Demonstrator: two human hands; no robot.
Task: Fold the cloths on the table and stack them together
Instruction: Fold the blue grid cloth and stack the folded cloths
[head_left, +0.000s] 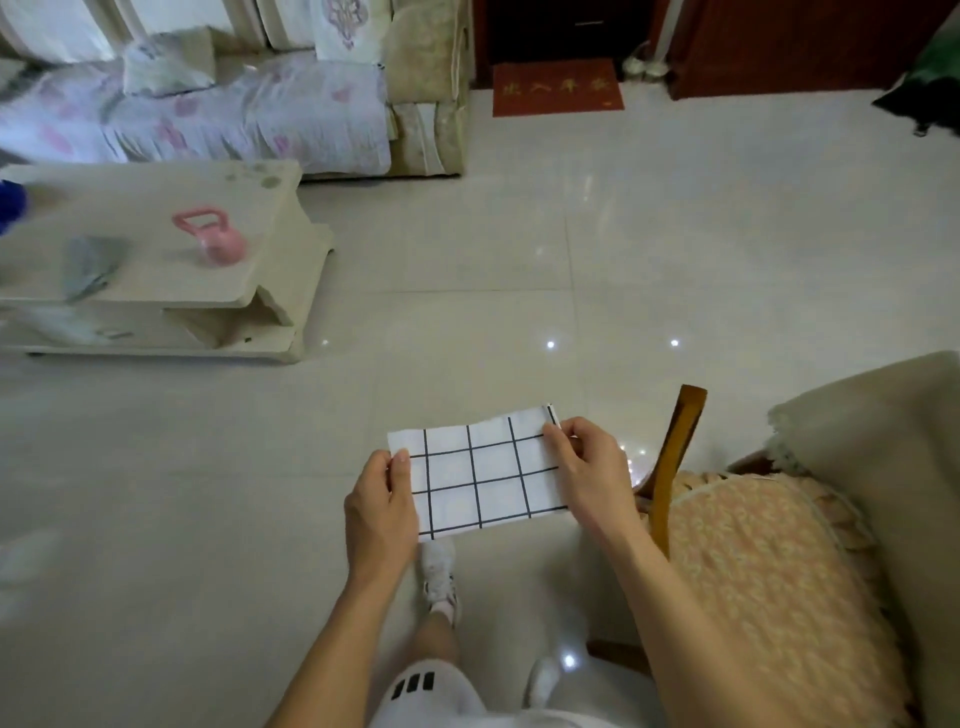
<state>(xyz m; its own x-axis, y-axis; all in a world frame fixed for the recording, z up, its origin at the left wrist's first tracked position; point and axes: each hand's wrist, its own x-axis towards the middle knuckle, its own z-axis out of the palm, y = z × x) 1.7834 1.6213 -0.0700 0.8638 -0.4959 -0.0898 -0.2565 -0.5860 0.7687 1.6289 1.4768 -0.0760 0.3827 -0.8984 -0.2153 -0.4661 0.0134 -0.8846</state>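
Observation:
A white cloth with a black grid pattern (475, 475) is held flat in the air in front of me, folded into a small rectangle. My left hand (382, 501) pinches its left edge, thumb on top. My right hand (589, 467) pinches its right edge near the far corner. A grey folded cloth (91, 265) lies on the cream coffee table (156, 286) at the left, well away from both hands.
A pink kettlebell (213, 236) stands on the coffee table. A sofa with a floral cover (208, 114) is behind it. An armchair with a wooden arm (675, 462) and peach cushion (769, 571) is at my right. Tiled floor (623, 260) lies ahead.

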